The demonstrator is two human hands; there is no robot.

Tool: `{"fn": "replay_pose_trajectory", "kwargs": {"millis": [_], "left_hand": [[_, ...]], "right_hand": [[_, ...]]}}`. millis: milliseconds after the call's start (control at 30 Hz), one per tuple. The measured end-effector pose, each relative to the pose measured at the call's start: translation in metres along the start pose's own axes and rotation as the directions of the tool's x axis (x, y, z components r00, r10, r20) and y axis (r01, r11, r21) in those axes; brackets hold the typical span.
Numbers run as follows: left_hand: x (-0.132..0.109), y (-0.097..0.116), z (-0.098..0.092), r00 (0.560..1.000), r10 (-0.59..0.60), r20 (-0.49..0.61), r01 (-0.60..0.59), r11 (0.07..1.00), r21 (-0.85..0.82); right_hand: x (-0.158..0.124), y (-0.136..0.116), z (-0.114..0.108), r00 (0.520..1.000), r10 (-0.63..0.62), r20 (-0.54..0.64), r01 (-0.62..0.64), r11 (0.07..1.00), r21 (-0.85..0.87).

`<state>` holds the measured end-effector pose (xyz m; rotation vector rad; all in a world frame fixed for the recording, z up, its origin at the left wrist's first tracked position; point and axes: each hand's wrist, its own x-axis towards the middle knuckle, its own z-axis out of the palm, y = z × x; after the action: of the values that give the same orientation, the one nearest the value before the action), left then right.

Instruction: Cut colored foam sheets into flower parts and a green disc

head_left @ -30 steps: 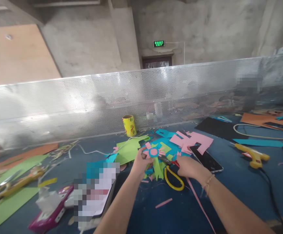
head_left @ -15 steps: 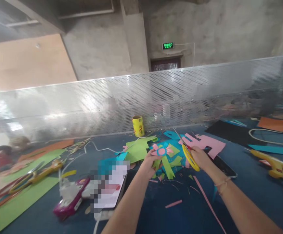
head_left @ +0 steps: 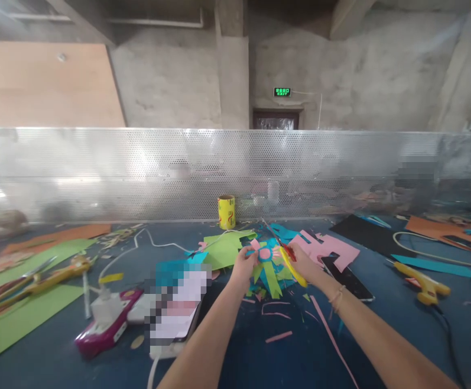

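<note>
My left hand point(head_left: 244, 266) pinches a paper flower point(head_left: 266, 256) with pink petals, a blue ring centre and green strips hanging below it. My right hand point(head_left: 303, 262) grips yellow-handled scissors point(head_left: 289, 260), their blades pointing up and left beside the flower's right edge. Both hands hover just above a heap of green, blue and pink paper offcuts point(head_left: 235, 246) on the blue table point(head_left: 292, 356).
A black phone point(head_left: 346, 275) lies right of my hands on pink paper point(head_left: 332, 247). A yellow glue gun point(head_left: 419, 280) and cable sit further right. A yellow roll point(head_left: 226, 212) stands by the perforated metal screen point(head_left: 138, 173). A purple device point(head_left: 105, 327), green sheets point(head_left: 20, 319) and tools lie left.
The scissors have swung from lying low under the flower to upright beside it. My right hand came back close to the flower. The camera tilted and shifted.
</note>
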<state>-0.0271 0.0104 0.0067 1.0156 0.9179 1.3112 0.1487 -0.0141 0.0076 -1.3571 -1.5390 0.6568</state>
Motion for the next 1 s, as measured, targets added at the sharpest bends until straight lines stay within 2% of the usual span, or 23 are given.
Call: {"fn": "replay_pose_trajectory", "kwargs": {"millis": [133, 300, 600, 767, 1000], "left_hand": [[0.012, -0.008, -0.002, 0.999, 0.029, -0.038, -0.029, 1.000, -0.011], [0.013, -0.016, 0.004, 0.999, 0.050, 0.002, -0.049, 0.991, -0.122], [-0.008, 0.004, 0.005, 0.998, 0.059, 0.028, -0.051, 0.971, -0.232], [-0.005, -0.001, 0.003, 0.995, 0.042, 0.092, -0.015, 0.960, -0.279], [-0.004, -0.006, 0.005, 0.994, -0.013, 0.104, 0.046, 0.949, -0.312]], "right_hand": [[-0.009, 0.001, 0.003, 0.991, -0.092, -0.098, 0.073, 0.981, -0.181], [-0.027, -0.007, -0.001, 0.963, -0.266, -0.044, 0.231, 0.898, -0.374], [-0.032, -0.013, 0.005, 0.984, -0.163, 0.074, 0.179, 0.866, -0.467], [-0.033, -0.015, 0.003, 0.983, -0.162, 0.090, 0.185, 0.852, -0.489], [-0.035, -0.020, 0.000, 0.984, -0.154, 0.092, 0.179, 0.810, -0.558]]}}
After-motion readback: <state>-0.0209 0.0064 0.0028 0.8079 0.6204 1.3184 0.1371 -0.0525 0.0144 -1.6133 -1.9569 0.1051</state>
